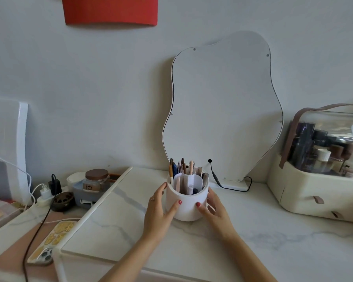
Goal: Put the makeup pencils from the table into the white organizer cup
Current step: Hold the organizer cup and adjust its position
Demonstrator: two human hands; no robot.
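The white organizer cup (189,202) stands upright on the marble table (273,237), in front of the mirror. Several makeup pencils (182,166) and brushes stick up out of its inner compartments. My left hand (158,210) wraps the cup's left side, thumb on its front. My right hand (214,210) presses against the right side, thumb on the front too. I see no loose pencils lying on the table.
A wavy-edged mirror (224,110) leans on the wall behind the cup, its black cable (230,186) trailing on the table. A cream cosmetics case (318,180) sits at the right. At the left lie a phone (51,241), chargers, and a jar (96,181).
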